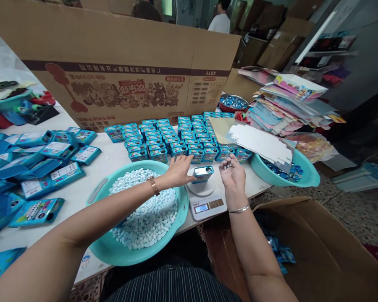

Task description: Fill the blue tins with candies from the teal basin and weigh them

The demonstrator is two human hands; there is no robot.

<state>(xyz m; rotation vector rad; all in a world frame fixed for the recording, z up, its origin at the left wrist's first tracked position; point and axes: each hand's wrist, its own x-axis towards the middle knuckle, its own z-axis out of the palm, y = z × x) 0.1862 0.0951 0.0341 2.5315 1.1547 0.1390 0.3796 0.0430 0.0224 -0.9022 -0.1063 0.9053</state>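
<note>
A small blue box (203, 174) stands on the round plate of a white digital scale (208, 206), whose lit display seems to read 150.6. My left hand (178, 171) hovers at the box's left with fingers stretched out. Its thumb tip is by the box's side; whether they touch I cannot tell. To the right of the box, my right hand (233, 178) is turned palm up, fingers curled over a few small pale candies. Below my left forearm is a turquoise basin (97, 245) full of pale blue candies (148, 228).
Rows of blue boxes (178, 140) stand behind the scale, before a large cardboard carton (126, 50). Flattened blue boxes (55, 167) pile up at left. At right are a second basin (308, 178) under white card sheets (261, 144), stacked papers (290, 105) and an open carton (327, 243).
</note>
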